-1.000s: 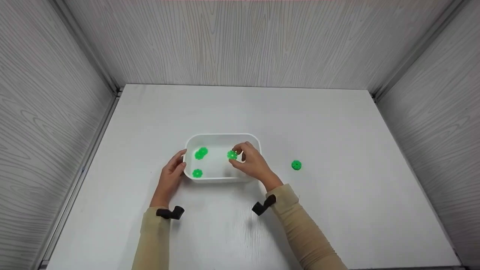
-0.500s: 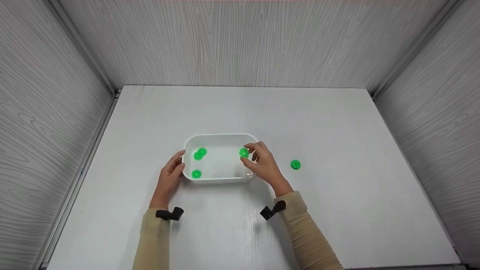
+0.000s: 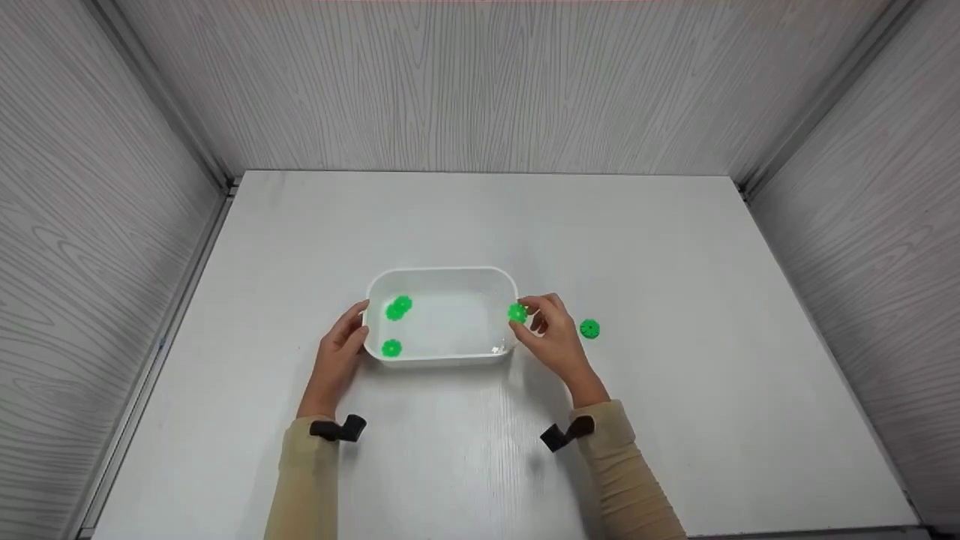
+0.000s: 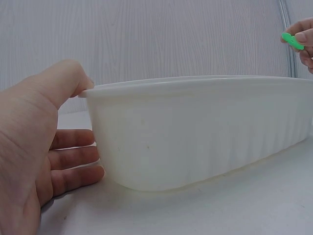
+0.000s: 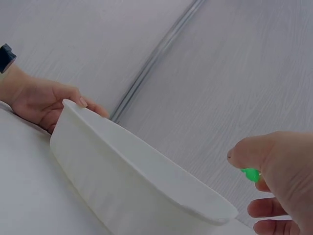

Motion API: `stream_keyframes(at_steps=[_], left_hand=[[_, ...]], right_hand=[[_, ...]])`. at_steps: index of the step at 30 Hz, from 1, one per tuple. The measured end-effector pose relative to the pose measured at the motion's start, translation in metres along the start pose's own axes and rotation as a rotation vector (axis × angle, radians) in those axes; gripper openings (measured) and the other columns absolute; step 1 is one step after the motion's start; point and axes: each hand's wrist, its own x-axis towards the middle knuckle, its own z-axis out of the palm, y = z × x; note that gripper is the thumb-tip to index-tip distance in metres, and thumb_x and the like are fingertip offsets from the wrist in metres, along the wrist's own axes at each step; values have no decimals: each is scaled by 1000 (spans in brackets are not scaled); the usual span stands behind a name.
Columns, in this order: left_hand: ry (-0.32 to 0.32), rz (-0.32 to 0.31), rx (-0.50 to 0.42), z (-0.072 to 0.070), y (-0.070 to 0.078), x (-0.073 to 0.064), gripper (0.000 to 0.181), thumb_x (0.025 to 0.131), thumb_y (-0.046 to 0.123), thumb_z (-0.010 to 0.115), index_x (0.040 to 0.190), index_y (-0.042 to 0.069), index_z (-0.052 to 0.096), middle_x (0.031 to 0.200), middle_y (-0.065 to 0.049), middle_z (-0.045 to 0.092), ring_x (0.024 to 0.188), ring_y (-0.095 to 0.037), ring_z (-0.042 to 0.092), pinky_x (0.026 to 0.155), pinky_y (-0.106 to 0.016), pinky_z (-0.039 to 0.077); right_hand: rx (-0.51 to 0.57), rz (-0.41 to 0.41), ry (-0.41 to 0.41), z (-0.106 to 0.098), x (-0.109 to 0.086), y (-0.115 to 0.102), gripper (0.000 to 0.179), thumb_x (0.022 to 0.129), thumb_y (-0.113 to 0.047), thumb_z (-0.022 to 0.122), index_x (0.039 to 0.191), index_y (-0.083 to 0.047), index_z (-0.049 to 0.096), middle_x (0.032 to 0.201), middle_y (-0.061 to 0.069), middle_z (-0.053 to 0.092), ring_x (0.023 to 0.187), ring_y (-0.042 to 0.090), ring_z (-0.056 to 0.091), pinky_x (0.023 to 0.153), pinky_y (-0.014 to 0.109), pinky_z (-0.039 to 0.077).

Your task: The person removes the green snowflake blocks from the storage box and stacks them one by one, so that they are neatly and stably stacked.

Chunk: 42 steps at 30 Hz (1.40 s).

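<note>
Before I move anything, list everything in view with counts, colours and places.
Tub: one, white, on the table.
Overlapping flower pieces: two, green, in the tub, far left.
Single flower piece: one, green, in the tub, near left.
Held flower piece: one, green, above the tub's right end.
Outside flower piece: at least one, green, on the table right of the tub; stacking unclear.
Walls: three, pale grey wood grain, back and sides.
Wrist devices: two, black, one per wrist.
Sleeves: two, tan, on both arms.
Left hand: one, bare, holding the tub's left end.
Right hand: one, bare, pinching the held flower piece.
</note>
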Motion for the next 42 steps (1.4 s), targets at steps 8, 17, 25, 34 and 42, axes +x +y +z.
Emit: stream_keyframes(at_steps=[8,17,25,34,42], left_hand=[[-10,8,7,-1,0,0,43,97,28,51,139,25,45,132,-13,50,113,-29,49,84,-26,44],[-2,5,0,1,1,-1,43,96,30,52,139,24,45,131,-12,50,113,-27,50,85,-26,44],[-3,23,7,0,1,-1,44,96,29,51,139,21,44,130,-12,51,111,-27,50,86,-26,45],[-38,-13,-49,1,27,-8,43,97,17,49,140,16,43,132,-20,47,114,-33,48,84,-27,45],[-17,-23,-46,-2,3,1,42,97,22,51,139,22,45,132,-16,48,114,-30,47,90,-33,42]], right_hand=[[4,34,89,-19,-8,15,31,81,-11,71,110,-4,62,94,9,52,71,20,51,62,34,47],[-30,44,124,-32,-18,33,31,81,-12,71,110,-4,63,95,11,53,70,15,49,62,31,46],[-17,94,141,-42,-30,49,31,82,-12,71,111,-5,63,95,11,52,71,16,49,62,25,44],[-47,111,172,-54,-39,69,32,82,-9,70,112,-2,62,97,15,50,71,18,51,63,22,43],[-107,229,156,-65,-47,82,33,84,-13,69,113,1,61,97,14,49,70,19,50,62,24,43]])
